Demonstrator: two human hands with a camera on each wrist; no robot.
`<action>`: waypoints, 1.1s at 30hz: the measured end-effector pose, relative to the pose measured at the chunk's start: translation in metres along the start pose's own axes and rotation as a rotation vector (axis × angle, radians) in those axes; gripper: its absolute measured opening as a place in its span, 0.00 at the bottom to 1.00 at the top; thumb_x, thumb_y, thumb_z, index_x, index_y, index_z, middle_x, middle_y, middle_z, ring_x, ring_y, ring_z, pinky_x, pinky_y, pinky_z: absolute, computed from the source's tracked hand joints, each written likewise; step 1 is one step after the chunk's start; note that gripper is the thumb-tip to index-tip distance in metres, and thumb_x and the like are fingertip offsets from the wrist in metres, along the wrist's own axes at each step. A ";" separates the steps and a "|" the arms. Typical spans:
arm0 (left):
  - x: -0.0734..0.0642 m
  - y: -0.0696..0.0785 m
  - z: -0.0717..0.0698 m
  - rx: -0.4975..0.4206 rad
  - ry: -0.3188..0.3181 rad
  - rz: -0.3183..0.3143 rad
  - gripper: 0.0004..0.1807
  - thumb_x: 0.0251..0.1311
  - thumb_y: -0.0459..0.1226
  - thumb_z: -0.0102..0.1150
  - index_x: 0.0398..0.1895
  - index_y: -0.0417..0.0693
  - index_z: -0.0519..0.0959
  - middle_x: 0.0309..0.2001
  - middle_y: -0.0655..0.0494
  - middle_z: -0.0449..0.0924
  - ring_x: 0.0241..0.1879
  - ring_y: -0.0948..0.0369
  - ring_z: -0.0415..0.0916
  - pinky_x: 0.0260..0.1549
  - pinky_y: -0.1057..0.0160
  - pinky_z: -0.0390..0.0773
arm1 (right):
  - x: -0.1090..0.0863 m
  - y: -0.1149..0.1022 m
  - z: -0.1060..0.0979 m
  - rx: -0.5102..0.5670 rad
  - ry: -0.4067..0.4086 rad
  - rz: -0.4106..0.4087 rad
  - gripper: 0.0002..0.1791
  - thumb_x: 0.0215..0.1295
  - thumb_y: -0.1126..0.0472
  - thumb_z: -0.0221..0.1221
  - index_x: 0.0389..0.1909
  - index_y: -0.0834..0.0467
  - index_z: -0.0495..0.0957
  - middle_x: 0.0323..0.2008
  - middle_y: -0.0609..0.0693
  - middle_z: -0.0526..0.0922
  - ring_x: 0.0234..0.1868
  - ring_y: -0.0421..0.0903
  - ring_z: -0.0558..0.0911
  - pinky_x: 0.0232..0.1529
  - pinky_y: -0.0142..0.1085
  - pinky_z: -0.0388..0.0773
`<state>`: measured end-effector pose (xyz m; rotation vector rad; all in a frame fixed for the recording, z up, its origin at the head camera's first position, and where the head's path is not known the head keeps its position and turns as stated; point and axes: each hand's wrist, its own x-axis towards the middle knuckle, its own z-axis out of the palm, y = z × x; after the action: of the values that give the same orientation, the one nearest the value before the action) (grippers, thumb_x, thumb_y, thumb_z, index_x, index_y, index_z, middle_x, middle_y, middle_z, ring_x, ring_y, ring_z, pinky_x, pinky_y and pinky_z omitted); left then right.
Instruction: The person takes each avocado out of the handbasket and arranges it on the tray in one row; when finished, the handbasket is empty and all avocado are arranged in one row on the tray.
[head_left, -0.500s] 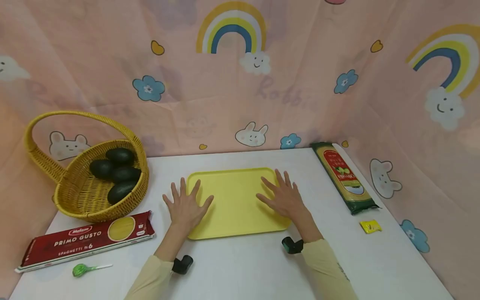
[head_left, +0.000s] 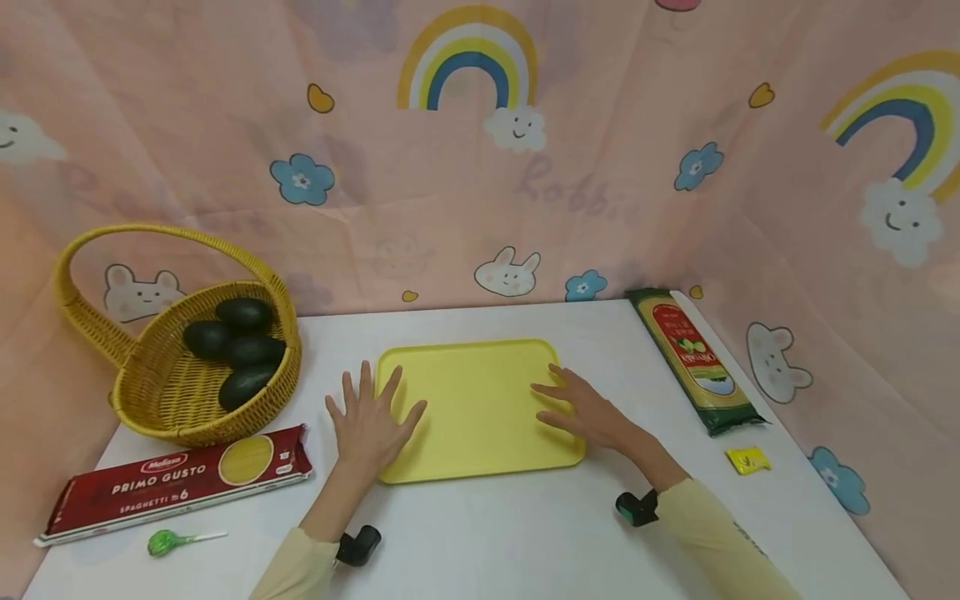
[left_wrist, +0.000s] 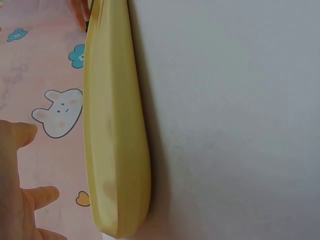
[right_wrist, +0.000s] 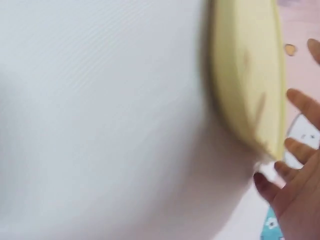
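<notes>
Left hand [head_left: 367, 429], right hand [head_left: 588, 408]: spread, empty
Tray [head_left: 476, 408]: between
Basket [head_left: 183, 433], spaghetti [head_left: 180, 482], lollipop [head_left: 162, 542]: left of both
Green packet [head_left: 693, 358], sweet [head_left: 747, 460]: right of both

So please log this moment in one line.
left hand: spread, empty, at left end of yellow tray | right hand: spread, empty, at tray's right end | basket: four dark oval items

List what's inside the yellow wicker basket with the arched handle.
Four dark green, oval, avocado-like fruits lie together on the right side of the yellow wicker basket; bare woven floor shows on the left. Anything beneath the fruits is covered.
</notes>
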<state>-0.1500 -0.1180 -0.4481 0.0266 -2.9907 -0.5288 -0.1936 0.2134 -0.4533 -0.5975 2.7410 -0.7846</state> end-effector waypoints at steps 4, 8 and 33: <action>-0.005 -0.002 -0.003 -0.014 0.008 0.010 0.39 0.62 0.63 0.48 0.71 0.55 0.63 0.73 0.35 0.45 0.71 0.34 0.40 0.60 0.26 0.41 | -0.007 0.014 0.000 0.036 0.012 -0.078 0.31 0.60 0.43 0.62 0.61 0.55 0.76 0.72 0.60 0.55 0.72 0.63 0.51 0.66 0.63 0.53; -0.011 -0.006 -0.006 -0.033 0.016 0.025 0.38 0.62 0.62 0.49 0.71 0.55 0.64 0.73 0.36 0.46 0.71 0.35 0.40 0.61 0.27 0.43 | -0.012 0.022 -0.001 0.047 0.023 -0.129 0.29 0.52 0.46 0.70 0.53 0.57 0.82 0.70 0.61 0.61 0.70 0.63 0.56 0.65 0.61 0.58; -0.042 -0.101 -0.102 -0.521 0.232 0.085 0.20 0.72 0.38 0.48 0.63 0.41 0.72 0.58 0.41 0.73 0.54 0.61 0.71 0.46 0.86 0.65 | -0.021 0.031 -0.005 -0.037 -0.024 -0.250 0.35 0.41 0.43 0.75 0.48 0.61 0.84 0.62 0.60 0.71 0.64 0.62 0.67 0.60 0.59 0.67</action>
<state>-0.0978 -0.2463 -0.3917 -0.0748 -2.5330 -1.1803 -0.1862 0.2490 -0.4642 -0.9653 2.6964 -0.7740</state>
